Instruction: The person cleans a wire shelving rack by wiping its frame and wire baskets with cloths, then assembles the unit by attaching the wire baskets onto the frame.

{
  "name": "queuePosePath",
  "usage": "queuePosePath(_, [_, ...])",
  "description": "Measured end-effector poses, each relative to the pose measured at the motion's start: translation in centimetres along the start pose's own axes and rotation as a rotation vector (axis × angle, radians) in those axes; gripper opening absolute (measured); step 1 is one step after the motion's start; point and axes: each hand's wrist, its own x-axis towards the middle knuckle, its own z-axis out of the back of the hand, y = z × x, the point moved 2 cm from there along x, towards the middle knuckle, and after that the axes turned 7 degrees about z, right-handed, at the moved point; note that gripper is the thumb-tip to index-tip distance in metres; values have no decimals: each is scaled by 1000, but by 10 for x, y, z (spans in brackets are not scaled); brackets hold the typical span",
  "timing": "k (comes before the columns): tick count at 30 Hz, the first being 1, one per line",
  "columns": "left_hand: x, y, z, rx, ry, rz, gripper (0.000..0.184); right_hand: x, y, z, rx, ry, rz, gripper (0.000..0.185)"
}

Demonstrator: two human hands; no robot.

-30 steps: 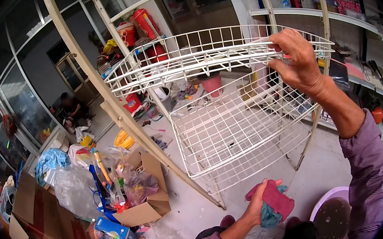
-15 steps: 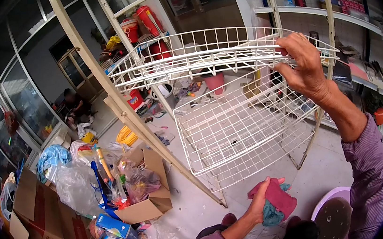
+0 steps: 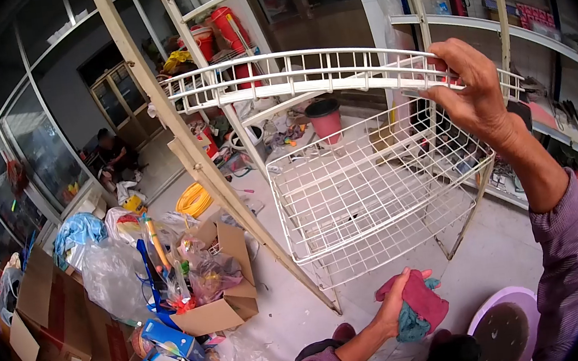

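With fingers curled over its front rim, my right hand [image 3: 468,92] grips the upper white wire basket [image 3: 278,85], now seen nearly edge-on. This basket sits between the posts of a cream metal rack [image 3: 221,177]. Beneath it, a lower wire basket [image 3: 368,186] slopes toward me. Low in front of the rack, my left hand [image 3: 395,307] is closed around a bunched red cloth [image 3: 424,300] and a teal cloth [image 3: 411,323], apart from the baskets.
A pale purple basin [image 3: 472,316] with murky water stands at lower right. To the left are an open carton [image 3: 208,318] of bagged items and a blue box [image 3: 172,343]. Shelves [image 3: 521,29] line the right wall. A person [image 3: 115,154] sits far back left.
My right hand has tilted the upper basket, so its mesh bottom no longer shows and the rim appears edge-on. The left hand keeps the cloths in nearly the same place.
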Motion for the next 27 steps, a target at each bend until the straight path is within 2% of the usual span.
queuePosePath(3, [0,2,3,-3,35,-12,62,-4,5,-1,-56,-26,3,38])
queuePosePath(11, [2,0,4,-30,31,-11,58,-12,19,-5,-88,-51,53,35])
queuePosePath(16, [3,0,8,-35,36,-9,58,-14,16,-5,-79,-25,13,35])
queuePosePath(19, [-7,-10,10,-71,23,-81,57,-5,7,-2,-74,-2,-14,34])
queuePosePath(21, [-31,-30,7,42,43,-330,55,0,2,2,-61,21,4,35])
queuePosePath(25, [-99,-82,19,149,-100,-778,45,5,-6,3,-20,18,36,35])
queuePosePath(27, [-150,-112,4,214,-145,-1018,39,8,-9,2,0,3,26,35])
